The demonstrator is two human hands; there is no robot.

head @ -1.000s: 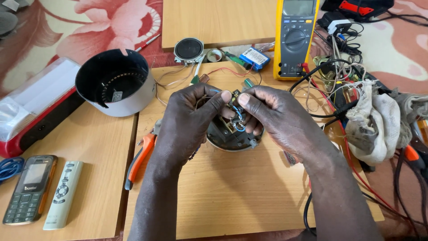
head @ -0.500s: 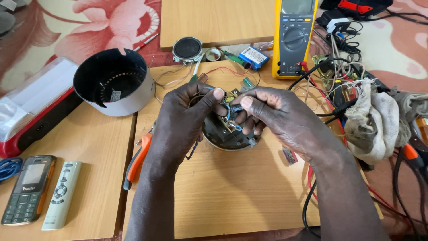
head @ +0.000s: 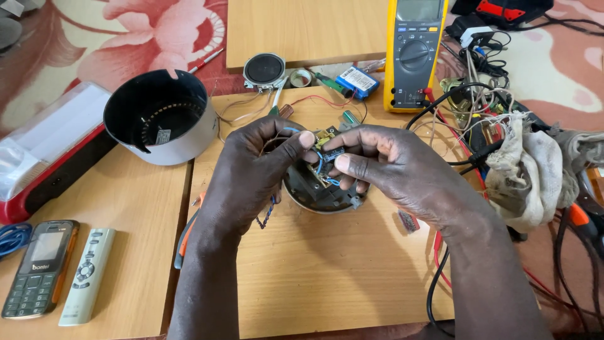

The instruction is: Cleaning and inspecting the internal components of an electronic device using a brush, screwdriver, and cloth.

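A: The round dark device base (head: 321, 192) sits mid-frame on the wooden board (head: 327, 277). What grips it?
B: The left hand (head: 255, 167) and right hand (head: 393, 167) pinch its blue wires (head: 319, 165); likely wiring work, calling for fine fingertip control. The yellow multimeter (head: 415, 53) stands beyond.

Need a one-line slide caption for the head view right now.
Both hands, left hand and right hand, pinch blue wires above a round dark device base on a wooden board.
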